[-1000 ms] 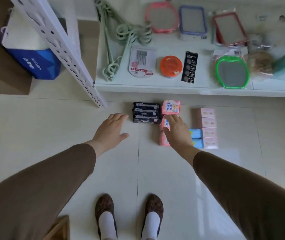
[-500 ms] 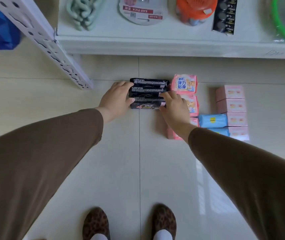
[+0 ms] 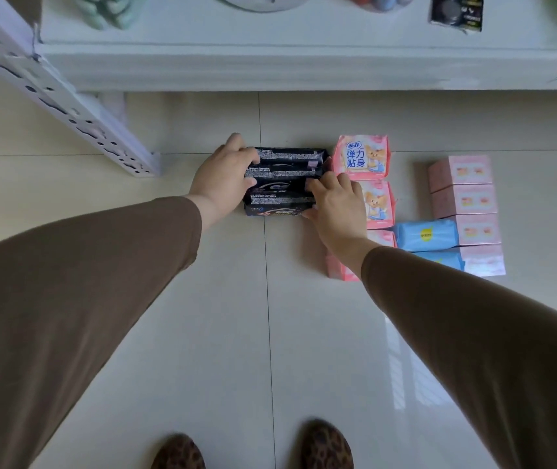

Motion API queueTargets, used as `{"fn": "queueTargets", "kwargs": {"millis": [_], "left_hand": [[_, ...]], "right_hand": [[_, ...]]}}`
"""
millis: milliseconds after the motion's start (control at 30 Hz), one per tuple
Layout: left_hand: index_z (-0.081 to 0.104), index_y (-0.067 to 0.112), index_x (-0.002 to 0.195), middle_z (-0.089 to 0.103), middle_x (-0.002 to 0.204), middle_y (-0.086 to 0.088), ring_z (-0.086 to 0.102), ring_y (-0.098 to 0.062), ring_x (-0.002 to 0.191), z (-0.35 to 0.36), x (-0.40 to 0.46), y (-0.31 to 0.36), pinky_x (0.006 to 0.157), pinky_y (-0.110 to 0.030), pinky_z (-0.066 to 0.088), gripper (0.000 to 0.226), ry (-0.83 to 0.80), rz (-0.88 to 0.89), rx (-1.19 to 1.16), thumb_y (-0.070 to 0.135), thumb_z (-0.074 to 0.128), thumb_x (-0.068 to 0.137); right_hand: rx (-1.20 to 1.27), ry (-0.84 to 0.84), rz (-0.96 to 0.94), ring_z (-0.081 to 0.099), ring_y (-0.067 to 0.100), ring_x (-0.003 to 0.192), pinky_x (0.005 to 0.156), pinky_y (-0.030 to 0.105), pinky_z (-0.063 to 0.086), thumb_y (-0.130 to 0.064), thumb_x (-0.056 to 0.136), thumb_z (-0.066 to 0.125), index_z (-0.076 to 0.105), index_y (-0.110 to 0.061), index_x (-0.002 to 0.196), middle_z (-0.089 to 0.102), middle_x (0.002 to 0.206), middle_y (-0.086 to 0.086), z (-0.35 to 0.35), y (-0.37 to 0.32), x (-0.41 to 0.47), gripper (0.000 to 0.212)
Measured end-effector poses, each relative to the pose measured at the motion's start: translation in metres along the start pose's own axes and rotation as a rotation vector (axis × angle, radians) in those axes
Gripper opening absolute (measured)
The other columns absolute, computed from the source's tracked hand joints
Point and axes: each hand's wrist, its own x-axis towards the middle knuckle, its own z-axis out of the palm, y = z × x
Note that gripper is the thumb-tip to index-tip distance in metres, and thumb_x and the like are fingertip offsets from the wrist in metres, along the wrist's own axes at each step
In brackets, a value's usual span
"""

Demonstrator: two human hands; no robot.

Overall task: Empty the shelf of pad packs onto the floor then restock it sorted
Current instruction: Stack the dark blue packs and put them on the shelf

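- Head view looks down on a glossy cream tiled floor, with a white shelf running across the top edge and a white perforated upright slanting down at the left.
- A stack of black plastic pad packs lies on the floor just below the shelf, its printed sides facing up.
- The left hand grips the stack's left end, fingers curled over it; the right hand grips the right end.
- Just right of the stack, pink pad packs with a cartoon animal lie in a column.
- Farther right lie light blue pad packs and a column of pale pink boxes.
- Brown sleeves cover both arms.
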Motion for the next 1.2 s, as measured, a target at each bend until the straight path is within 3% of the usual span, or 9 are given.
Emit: {"fn": "queueTargets", "kwargs": {"millis": [100,333,467,667,867,1000,1200], "left_hand": [[0.062,0.014,0.116,0.045,0.118,-0.004,0.048,-0.022,0.082,0.004,0.002,-0.001,0.070,-0.029,0.036,0.034,-0.014,0.011,0.017,0.019,0.074,0.084],[0.066,0.007,0.114,0.042,0.112,-0.005,0.047,-0.022,0.079,0.012,-0.002,-0.001,0.073,-0.029,0.039,0.038,-0.017,0.047,0.021,0.018,0.079,0.080],[0.068,0.007,0.101,0.044,0.109,-0.005,0.053,-0.027,0.083,0.010,-0.014,-0.002,0.076,-0.034,0.044,0.022,0.019,0.026,-0.022,0.014,0.077,0.082],[0.070,0.010,0.102,0.060,0.110,-0.006,0.057,-0.027,0.095,-0.021,-0.053,-0.001,0.084,-0.035,0.044,0.019,0.039,-0.023,-0.059,0.012,0.073,0.084],[0.072,0.014,0.101,0.070,0.094,-0.005,0.057,-0.028,0.091,-0.100,-0.116,0.024,0.073,-0.035,0.040,0.014,0.102,-0.151,-0.099,0.019,0.069,0.088],[0.074,0.015,0.099,0.072,0.091,-0.003,0.057,-0.025,0.085,-0.180,-0.159,0.063,0.069,-0.031,0.035,0.012,0.152,-0.170,-0.134,0.017,0.069,0.088],[0.075,0.017,0.103,0.072,0.094,-0.003,0.057,-0.025,0.089,-0.307,-0.208,0.122,0.071,-0.031,0.036,0.016,0.186,-0.163,-0.115,0.020,0.069,0.089]], "right_hand": [[-0.028,0.007,-0.028,0.051,0.031,0.101,0.084,0.042,0.041,-0.033,0.072,0.081,0.067,-0.019,0.115,0.058,0.106,0.006,0.002,0.002,-0.001,0.048],[-0.009,0.029,-0.087,0.052,0.030,0.099,0.087,0.042,0.037,-0.036,0.074,0.080,0.074,-0.024,0.105,0.061,0.099,0.000,0.008,0.009,-0.013,0.033],[0.020,0.035,-0.126,0.053,0.029,0.093,0.086,0.041,0.033,-0.036,0.074,0.079,0.076,-0.026,0.098,0.062,0.091,-0.001,0.007,0.009,-0.027,0.026],[0.116,-0.013,-0.141,0.056,0.029,0.091,0.081,0.041,0.039,-0.036,0.076,0.078,0.077,-0.023,0.097,0.065,0.093,-0.001,-0.024,-0.005,-0.058,0.025],[0.226,-0.046,-0.080,0.051,0.026,0.089,0.080,0.041,0.034,-0.035,0.088,0.064,0.074,-0.022,0.096,0.066,0.089,-0.004,-0.120,-0.017,-0.100,0.018],[0.253,-0.067,-0.061,0.050,0.027,0.093,0.083,0.042,0.035,-0.039,0.090,0.056,0.072,-0.021,0.094,0.068,0.092,-0.004,-0.212,-0.019,-0.120,0.024],[0.255,0.042,-0.134,0.053,0.026,0.094,0.083,0.037,0.028,-0.039,0.089,0.053,0.073,-0.026,0.099,0.069,0.095,-0.006,-0.364,-0.027,-0.132,0.026]]}}
